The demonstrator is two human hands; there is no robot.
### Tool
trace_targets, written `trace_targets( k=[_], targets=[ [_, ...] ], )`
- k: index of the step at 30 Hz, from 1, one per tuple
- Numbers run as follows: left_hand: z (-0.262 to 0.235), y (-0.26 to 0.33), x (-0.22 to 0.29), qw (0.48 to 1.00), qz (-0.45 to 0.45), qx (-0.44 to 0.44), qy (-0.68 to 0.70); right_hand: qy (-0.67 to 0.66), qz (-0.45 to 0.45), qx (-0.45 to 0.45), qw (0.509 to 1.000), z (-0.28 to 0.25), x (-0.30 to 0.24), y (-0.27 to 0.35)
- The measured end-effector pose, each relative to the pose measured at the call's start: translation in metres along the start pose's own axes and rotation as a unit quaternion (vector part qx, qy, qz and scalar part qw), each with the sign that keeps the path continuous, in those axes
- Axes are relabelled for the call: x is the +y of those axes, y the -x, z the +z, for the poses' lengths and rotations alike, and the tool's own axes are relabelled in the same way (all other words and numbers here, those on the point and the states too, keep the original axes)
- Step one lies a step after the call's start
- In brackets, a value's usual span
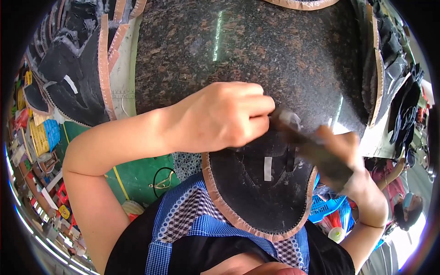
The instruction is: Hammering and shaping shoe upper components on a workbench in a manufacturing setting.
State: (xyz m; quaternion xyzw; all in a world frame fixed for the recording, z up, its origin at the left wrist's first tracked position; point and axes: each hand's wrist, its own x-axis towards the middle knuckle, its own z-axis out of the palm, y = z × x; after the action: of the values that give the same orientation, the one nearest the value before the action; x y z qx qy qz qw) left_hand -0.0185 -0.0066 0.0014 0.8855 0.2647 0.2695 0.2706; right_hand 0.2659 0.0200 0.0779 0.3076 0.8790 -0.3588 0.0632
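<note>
A black rounded piece with a stitched tan edging (pixel 238 192) hangs over the near edge of the table, a small white strip (pixel 268 168) on its face. My left hand (pixel 229 114) is closed at its upper part, fingers curled; the fingertips and whatever lies under them are hidden. To the right, my right hand (pixel 341 149) is smeared by motion. It grips a dark, long, flat-looking tool (pixel 325 162) whose far end reaches close to my left fingers. Its exact kind is lost in the blur.
The speckled brown stone tabletop (pixel 192 50) stretches ahead. Stacked black pieces with tan edging (pixel 73 68) lie at left, more similar pieces (pixel 378 68) at right. A blue basket (pixel 323 208) stands below my right arm. Another person (pixel 408 211) is at far right.
</note>
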Motion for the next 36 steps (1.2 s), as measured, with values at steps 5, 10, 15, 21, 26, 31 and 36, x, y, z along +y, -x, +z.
trace_targets(
  k=[5,10,15,21,26,31,36],
  targets=[
    [0.009,0.004,0.0,0.992,0.081,0.061,-0.071,-0.049,-0.022,0.115,0.992,0.006,-0.002,-0.014],
    [-0.002,0.012,-0.014,0.996,-0.005,0.052,0.07,-0.052,0.041,-0.029,0.997,-0.005,-0.013,-0.013],
    [-0.002,0.026,0.0,0.998,0.012,0.046,-0.032,-0.102,0.145,-0.125,0.976,-0.011,-0.021,-0.019],
    [0.015,0.038,0.01,0.983,-0.01,0.163,-0.086,0.029,0.021,-0.024,0.999,0.002,-0.02,-0.022],
    [0.021,0.042,0.016,0.974,-0.102,0.199,-0.027,-0.048,0.016,0.065,0.997,0.017,-0.014,-0.021],
    [0.038,0.047,0.029,0.958,-0.127,0.25,-0.054,0.045,0.008,-0.025,0.999,0.016,-0.008,-0.018],
    [0.034,0.049,0.033,0.942,-0.156,0.279,-0.102,-0.015,-0.065,0.035,0.997,0.026,-0.007,-0.023]
  ],
)
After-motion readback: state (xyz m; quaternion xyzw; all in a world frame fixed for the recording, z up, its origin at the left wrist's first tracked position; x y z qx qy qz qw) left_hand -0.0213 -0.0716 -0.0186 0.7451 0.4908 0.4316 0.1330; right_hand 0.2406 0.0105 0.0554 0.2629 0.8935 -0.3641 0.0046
